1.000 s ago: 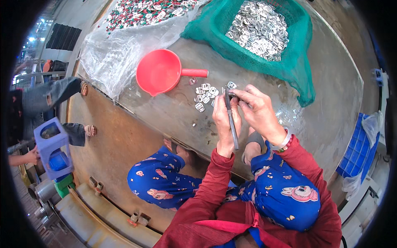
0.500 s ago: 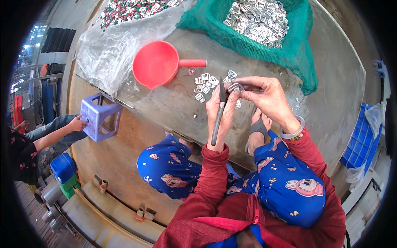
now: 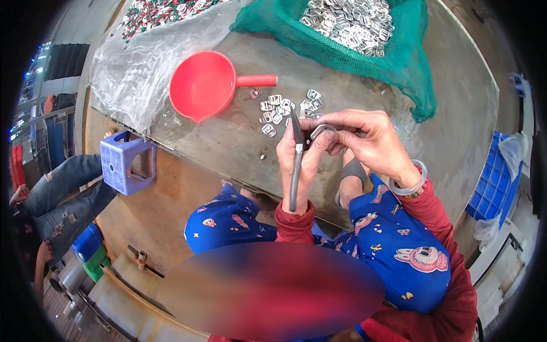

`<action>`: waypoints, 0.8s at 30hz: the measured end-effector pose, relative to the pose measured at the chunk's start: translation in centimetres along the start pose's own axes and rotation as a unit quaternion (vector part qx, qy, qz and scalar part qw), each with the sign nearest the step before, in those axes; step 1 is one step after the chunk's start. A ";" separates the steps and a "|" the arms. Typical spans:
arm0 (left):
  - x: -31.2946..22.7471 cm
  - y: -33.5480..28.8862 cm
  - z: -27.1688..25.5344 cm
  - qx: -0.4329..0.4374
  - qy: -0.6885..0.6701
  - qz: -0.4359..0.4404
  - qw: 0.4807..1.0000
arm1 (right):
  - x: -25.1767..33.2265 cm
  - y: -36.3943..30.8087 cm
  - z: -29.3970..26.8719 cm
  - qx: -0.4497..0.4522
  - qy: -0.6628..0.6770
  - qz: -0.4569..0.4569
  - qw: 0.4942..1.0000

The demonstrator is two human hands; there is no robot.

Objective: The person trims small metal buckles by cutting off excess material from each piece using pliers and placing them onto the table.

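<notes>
My left hand [image 3: 311, 164] is closed around a slim dark tool [image 3: 296, 171] with a pointed tip and a grey shank. I cannot tell its exact kind. Between both hands is a small silvery metal buckle [image 3: 321, 130], pinched by the fingers and thumb of my right hand [image 3: 380, 145]; my left fingertips are against it too, and they partly hide it. Just beyond my left hand, several loose metal buckles [image 3: 276, 108] lie on the grey table [image 3: 228, 145].
A red dipper [image 3: 202, 85] stands beside clear plastic sheeting [image 3: 134, 77] holding red, green and silvery pieces [image 3: 165, 17]. Behind is a green mesh-lined basket [image 3: 336, 54] of metal buckles. A purple stool [image 3: 121, 165] and a seated person in jeans [image 3: 62, 182] are at the left.
The other person's hand has come off the purple stool. My hands still hold the buckle and the tool; the buckle has tilted slightly. The whole view has shifted a little.
</notes>
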State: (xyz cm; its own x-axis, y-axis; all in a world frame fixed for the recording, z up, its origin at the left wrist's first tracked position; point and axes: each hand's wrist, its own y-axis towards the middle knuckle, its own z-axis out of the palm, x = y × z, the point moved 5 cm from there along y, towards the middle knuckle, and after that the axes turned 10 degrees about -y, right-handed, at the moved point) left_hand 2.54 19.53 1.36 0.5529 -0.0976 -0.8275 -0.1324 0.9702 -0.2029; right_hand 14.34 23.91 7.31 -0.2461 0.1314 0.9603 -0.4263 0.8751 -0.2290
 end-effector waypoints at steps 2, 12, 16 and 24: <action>-0.1 0.0 0.4 -0.025 0.015 0.011 1.000 | 0.2 0.0 0.2 -0.017 -0.062 -0.030 0.997; -0.1 -1.3 0.0 -0.117 -0.017 0.058 0.991 | 0.5 -0.5 1.9 -0.067 -0.170 -0.138 0.973; 0.6 -1.7 -1.4 -0.083 -0.022 0.047 0.995 | 0.5 -0.7 2.3 -0.026 -0.199 -0.159 0.967; -0.7 -2.4 -0.2 -0.090 -0.112 0.088 0.986 | 2.7 -0.9 1.9 -0.058 -0.237 -0.285 0.927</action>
State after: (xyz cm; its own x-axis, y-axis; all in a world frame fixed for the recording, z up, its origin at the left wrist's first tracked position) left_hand 2.33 17.22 2.35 0.6728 0.1396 -0.7265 -0.3756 0.9105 -0.1729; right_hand 12.41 22.61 9.81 -0.3758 -0.5640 0.7353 -0.5159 0.7865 0.3396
